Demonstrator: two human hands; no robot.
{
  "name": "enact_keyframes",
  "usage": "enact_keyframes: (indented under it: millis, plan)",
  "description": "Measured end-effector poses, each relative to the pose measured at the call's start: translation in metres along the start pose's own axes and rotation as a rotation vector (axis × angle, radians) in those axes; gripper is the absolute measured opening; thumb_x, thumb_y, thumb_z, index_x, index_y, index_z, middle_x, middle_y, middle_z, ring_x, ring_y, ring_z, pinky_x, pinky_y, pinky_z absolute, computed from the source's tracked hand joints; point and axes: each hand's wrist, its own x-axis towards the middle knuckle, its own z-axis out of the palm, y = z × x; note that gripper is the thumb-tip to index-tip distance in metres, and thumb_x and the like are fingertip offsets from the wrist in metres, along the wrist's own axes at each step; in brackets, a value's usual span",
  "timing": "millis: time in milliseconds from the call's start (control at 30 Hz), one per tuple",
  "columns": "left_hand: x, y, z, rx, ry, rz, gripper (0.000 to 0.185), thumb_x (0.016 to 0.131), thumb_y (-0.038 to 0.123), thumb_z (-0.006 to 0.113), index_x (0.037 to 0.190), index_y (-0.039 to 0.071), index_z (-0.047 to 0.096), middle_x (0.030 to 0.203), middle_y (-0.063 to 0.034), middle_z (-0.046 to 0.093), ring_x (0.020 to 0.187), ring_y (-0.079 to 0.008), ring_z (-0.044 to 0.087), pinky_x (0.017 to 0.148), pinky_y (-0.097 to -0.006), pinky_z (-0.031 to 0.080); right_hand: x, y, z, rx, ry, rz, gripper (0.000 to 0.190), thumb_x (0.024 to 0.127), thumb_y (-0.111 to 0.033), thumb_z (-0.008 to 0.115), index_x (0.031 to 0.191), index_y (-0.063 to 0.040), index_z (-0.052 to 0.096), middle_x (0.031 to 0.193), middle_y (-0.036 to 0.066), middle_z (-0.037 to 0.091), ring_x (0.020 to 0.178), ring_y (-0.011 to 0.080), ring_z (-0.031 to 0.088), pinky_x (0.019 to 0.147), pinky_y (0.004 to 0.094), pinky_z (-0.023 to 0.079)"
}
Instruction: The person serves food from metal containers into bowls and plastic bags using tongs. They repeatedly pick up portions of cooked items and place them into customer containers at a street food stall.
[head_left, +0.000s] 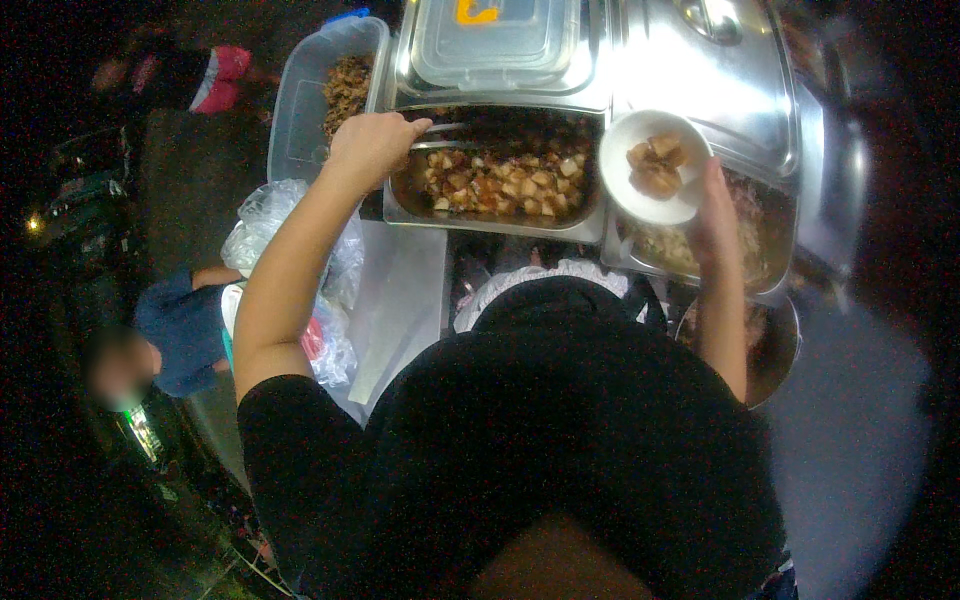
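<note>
My left hand (375, 146) is curled over the left end of a steel food pan (491, 223). It grips a shiny metal utensil (450, 135) whose two pale streaks resemble tongs, though blur hides its exact shape. Cubed brown and pale food (517, 184) sits in dark sauce inside this pan. At the right, my right hand (712, 214) holds a small white bowl (619, 169) by its side. Several brown chunks (657, 165) lie in the bowl, which is above the corner of a second steel pan (772, 262) with pale food in it.
A clear plastic tub (300, 127) of brown crumbly food stands at the left. Behind are steel lids (675, 75), one bearing a plastic container (495, 52). Clear plastic bags (270, 217) lie beside my left arm. A person in blue (180, 330) is at the left.
</note>
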Motion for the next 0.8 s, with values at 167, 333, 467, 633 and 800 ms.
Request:
enact_keyframes:
  millis: [167,333,467,633,800]
  plan:
    - [-0.017,-0.023,0.010,-0.048,0.020,0.039,0.049,0.078,0.019,0.066,0.125,0.028,0.054,0.090,-0.0102,0.066,0.082,-0.0289,0.066,0.070,-0.0421,0.054,0.000,0.001,0.005,0.004,0.007,-0.031,0.056,0.097,-0.047,0.036,0.136,-0.007,0.035,0.120,0.014,0.052,0.102,0.0226,0.060,0.071,0.0373,0.058]
    - [-0.074,-0.051,-0.012,-0.206,0.031,-0.046,0.050,0.074,0.017,0.067,0.122,0.026,0.056,0.089,-0.0139,0.065,0.081,-0.0331,0.063,0.072,-0.0427,0.050,-0.001,-0.005,0.015,-0.024,0.018,0.016,0.055,0.098,-0.045,0.035,0.135,-0.005,0.037,0.124,0.014,0.051,0.106,0.0232,0.058,0.082,0.0362,0.053]
    - [-0.138,-0.062,-0.058,-0.379,0.020,-0.146,0.060,0.067,0.010,0.071,0.124,0.023,0.057,0.087,-0.0136,0.064,0.078,-0.0358,0.061,0.072,-0.0419,0.049,0.014,-0.001,0.027,-0.121,-0.071,-0.121,0.053,0.099,-0.044,0.034,0.133,-0.004,0.039,0.124,0.013,0.051,0.106,0.0227,0.057,0.090,0.0349,0.048]
    - [-0.165,-0.043,-0.074,-0.410,0.168,-0.042,0.070,0.059,0.005,0.073,0.125,0.022,0.056,0.085,-0.0104,0.061,0.076,-0.0323,0.060,0.067,-0.0391,0.048,0.033,0.018,0.039,-0.184,-0.219,-0.104,0.056,0.099,-0.044,0.031,0.132,0.001,0.035,0.123,0.017,0.047,0.111,0.0272,0.053,0.092,0.0383,0.047]
    - [-0.184,-0.035,-0.097,-0.283,0.148,-0.138,0.075,0.057,0.005,0.074,0.127,0.024,0.054,0.084,-0.0090,0.059,0.074,-0.0306,0.060,0.065,-0.0386,0.048,0.050,0.033,0.050,-0.187,-0.294,-0.118,0.056,0.098,-0.043,0.036,0.133,0.001,0.037,0.128,0.015,0.047,0.114,0.0226,0.049,0.096,0.0353,0.041]
